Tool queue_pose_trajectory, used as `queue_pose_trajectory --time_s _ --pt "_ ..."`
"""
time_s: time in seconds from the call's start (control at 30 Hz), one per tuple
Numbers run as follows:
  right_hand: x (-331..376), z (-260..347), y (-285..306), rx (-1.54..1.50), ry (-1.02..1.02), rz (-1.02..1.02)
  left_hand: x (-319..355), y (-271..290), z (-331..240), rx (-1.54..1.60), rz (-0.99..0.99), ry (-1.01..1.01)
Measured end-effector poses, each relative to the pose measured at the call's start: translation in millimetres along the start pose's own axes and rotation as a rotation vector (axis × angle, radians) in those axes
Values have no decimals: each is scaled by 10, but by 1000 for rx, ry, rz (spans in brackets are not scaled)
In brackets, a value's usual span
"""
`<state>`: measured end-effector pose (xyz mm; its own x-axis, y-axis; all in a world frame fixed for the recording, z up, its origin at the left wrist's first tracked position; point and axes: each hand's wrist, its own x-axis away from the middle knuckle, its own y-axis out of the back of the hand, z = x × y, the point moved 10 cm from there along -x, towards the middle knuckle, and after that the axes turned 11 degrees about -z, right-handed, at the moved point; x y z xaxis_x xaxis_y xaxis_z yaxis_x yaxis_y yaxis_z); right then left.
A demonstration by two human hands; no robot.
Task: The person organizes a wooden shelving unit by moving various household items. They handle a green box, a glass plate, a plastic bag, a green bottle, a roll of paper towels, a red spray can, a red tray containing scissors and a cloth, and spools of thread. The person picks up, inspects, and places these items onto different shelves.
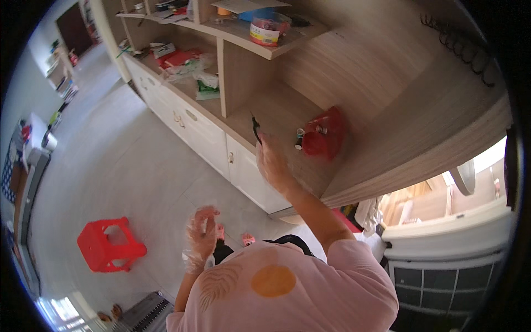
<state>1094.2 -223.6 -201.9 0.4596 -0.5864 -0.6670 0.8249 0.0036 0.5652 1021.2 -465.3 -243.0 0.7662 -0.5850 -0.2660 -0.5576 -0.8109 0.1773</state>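
My right hand [271, 160] reaches over the edge of the cabinet's lower shelf [265, 108]. It is closed on a slim black tool with a thin pointed tip [256, 127], which points away from me; its exact kind is too small to tell. Farther right on that shelf lies a red bag or container [326, 138], with several small light-coloured pieces [299, 139] beside it. In a clear plastic glove, my left hand [201, 235] hangs low in front of my body over the floor. Its fingers are loosely bent and apart, and nothing shows in them.
A red plastic stool [110, 243] stands on the floor at left. White cabinet doors [191, 133] run below the shelf. A tub with a yellow-white label [264, 32] sits near an upper shelf's edge. Plastic bags and papers [193, 69] fill the left compartment. A black coil [459, 47] hangs at right.
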Motion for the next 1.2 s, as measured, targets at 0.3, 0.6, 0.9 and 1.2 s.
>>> queue_pose_trajectory --time_s 0.3,0.6,0.9,1.2 --pt "-244 -362 -632 467 -37 48 -886 401 682 235 175 132" --pt "42 -805 1402 138 -607 -695 -1537 -246 727 87 462 55" --pt "-363 -2712 952 756 -804 249 -1445 -1370 -260 261 798 -242" --pt "-395 -2358 1047 775 -848 95 -1605 -2697 -257 -210 942 -590"
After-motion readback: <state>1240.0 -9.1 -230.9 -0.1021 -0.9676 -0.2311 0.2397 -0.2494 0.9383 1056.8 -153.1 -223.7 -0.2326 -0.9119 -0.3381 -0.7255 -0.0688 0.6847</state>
